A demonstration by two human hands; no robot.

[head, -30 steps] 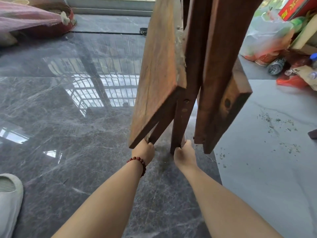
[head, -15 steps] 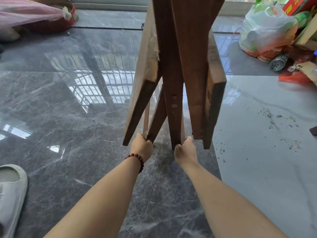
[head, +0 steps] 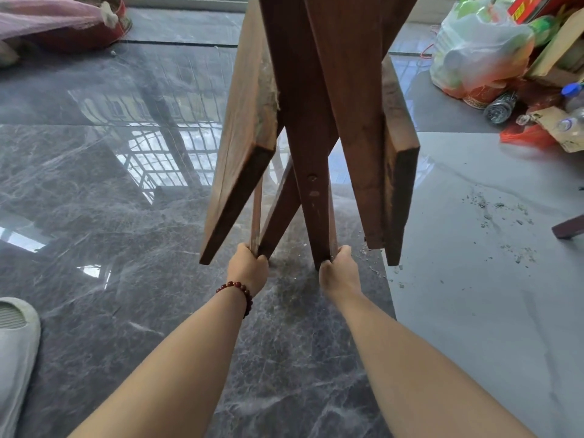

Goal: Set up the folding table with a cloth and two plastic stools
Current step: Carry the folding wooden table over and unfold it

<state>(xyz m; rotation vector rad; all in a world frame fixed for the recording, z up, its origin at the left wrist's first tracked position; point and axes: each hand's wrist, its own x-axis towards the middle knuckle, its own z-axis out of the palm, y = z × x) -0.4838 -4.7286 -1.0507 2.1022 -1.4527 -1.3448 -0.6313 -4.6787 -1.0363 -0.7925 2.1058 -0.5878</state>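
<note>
The folded wooden table (head: 303, 99) stands upright on the dark marble floor in the middle of the view, its brown leaves hanging down on both sides of the legs. My left hand (head: 248, 270), with a red bead bracelet on the wrist, grips the foot of a thin leg (head: 256, 210) on the left. My right hand (head: 339, 270) grips the foot of the thick middle leg (head: 316, 200). No cloth or plastic stool is in view.
A pale slipper (head: 15, 336) lies at the lower left. Pink fabric on a red basket (head: 63, 23) sits at the far left. Plastic bags (head: 480, 49), bottles and boxes pile up at the far right. Crumbs litter the light floor tile (head: 493, 216).
The table has swung from a lean toward more upright, and its leaves now hang on either side. Both hands keep hold of the leg feet.
</note>
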